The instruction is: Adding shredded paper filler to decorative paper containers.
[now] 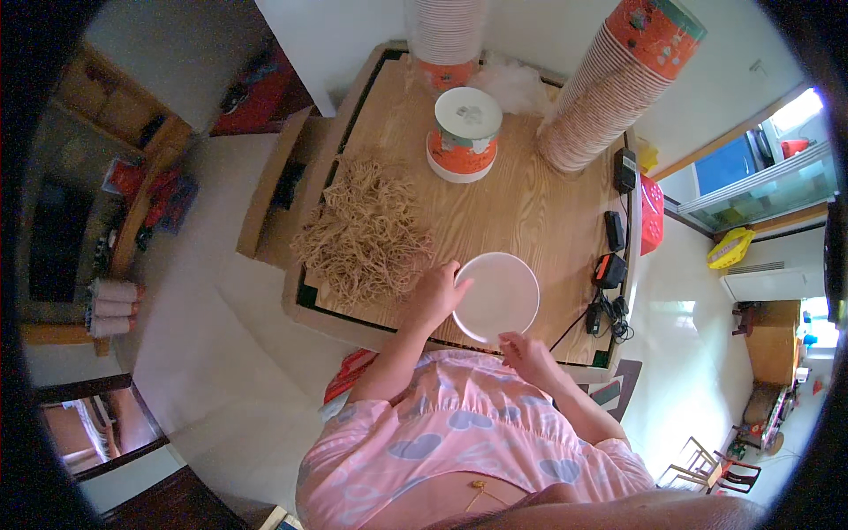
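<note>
A white-lined paper bucket (499, 298) is at the near edge of the table, its round mouth facing up toward me. My left hand (436, 299) grips its left side, with the thumb over the rim. At the lower right of the same rim, my right hand (525, 353) has its fingers curled, fingertips pinching the edge. Left of the bucket lies a loose, tangled heap of tan strings (367, 234), close to my left hand. Farther back, an orange and green paper bucket (464, 155) stands upside down with its white base upward.
Tall stacks of nested buckets rise at the back middle (448, 35) and back right (601, 88), with clear plastic wrap (511, 86) between them. Black adapters (609, 269) and cables line the table's right edge. An open cardboard box (278, 190) is left of the table, a red basket (651, 215) right.
</note>
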Demonstrator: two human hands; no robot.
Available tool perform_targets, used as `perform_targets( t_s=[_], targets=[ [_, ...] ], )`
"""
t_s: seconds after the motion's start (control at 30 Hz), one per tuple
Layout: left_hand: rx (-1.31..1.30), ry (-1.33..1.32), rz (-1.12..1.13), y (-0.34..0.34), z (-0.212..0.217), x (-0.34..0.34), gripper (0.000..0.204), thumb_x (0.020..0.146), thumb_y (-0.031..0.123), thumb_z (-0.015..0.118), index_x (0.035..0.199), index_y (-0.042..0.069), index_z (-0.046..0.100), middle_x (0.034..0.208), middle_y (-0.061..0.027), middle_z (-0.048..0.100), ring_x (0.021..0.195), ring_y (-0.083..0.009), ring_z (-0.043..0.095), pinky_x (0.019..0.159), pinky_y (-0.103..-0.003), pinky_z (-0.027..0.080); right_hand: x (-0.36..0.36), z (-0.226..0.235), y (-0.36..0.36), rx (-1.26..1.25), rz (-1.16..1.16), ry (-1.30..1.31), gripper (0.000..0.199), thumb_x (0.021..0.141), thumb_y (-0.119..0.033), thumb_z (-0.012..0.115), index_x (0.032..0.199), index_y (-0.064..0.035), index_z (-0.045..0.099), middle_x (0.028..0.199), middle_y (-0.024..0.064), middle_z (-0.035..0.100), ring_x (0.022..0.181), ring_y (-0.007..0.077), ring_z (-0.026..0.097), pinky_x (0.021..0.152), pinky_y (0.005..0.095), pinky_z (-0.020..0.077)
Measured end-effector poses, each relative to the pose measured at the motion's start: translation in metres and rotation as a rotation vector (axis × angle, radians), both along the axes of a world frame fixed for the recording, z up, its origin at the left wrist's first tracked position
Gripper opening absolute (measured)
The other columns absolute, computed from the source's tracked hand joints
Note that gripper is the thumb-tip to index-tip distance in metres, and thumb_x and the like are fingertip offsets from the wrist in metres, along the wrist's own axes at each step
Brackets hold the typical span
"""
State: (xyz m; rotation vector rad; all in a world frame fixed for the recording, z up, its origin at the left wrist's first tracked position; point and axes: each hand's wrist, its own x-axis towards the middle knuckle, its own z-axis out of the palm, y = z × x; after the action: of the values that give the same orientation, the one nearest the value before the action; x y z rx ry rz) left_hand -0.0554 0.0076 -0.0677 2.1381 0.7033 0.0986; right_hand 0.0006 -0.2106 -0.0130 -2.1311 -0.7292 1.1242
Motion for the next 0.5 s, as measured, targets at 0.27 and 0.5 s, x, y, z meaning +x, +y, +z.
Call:
perform_targets(
  t_s=[0.27, 0.5],
  targets=[
    [0.260, -0.115, 0.065, -0.002, -0.019, 0.015, 0.009, 0.073, 0.011, 0.058, 0.079, 0.005, 0.058, 0.079, -0.0120, 0.057, 0.077, -0.0302, 0.057, 0.066, -0.041, 0.046, 0.097, -0.041, -0.004, 0.371, -0.285, -0.195, 0.018, 0.082, -0.003, 0.048, 0.098, -0.0059, 0.057, 0.071, -0.0018, 0.052, 0.058, 0.0057, 0.045, 0.051, 0.0211, 0.0395],
    [0.247, -0.316, 0.181, -0.004, -0.033, 0.011, 0.021, 0.074, 0.012, 0.060, 0.094, 0.005, 0.057, 0.089, -0.0135, 0.055, 0.086, -0.0303, 0.054, 0.071, -0.040, 0.045, 0.095, -0.122, -0.027, 0.033, -0.023, -0.101, 0.039, 0.073, -0.012, 0.063, 0.110, -0.0116, 0.052, 0.068, 0.0078, 0.056, 0.062, 0.0128, 0.052, 0.057, 0.0288, 0.0446]
  ],
)
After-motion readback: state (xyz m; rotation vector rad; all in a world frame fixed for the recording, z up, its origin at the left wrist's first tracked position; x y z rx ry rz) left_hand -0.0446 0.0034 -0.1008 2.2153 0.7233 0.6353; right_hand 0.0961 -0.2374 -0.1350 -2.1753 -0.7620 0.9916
